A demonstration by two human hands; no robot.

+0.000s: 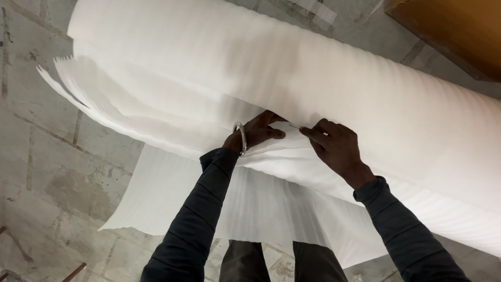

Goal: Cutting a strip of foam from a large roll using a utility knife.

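Roll: large white ribbed foam-sheet roll (313,68) is lying on the concrete floor (47,156).
Left hand (255,131): fingers curled, pressing the roll's loose layer taut.
Right hand (336,146): closed, pinching a thin pale blade (295,125), cutting against the roll.

Floor (47,172) of grey concrete slabs, stained and scuffed, divided by dark joints; it was visible at left, at far centre and at near right. A brown cardboard sheet (459,31) lay at far right. Thin reddish rods (73,271) crossed the near left corner. Lighting was soft and even
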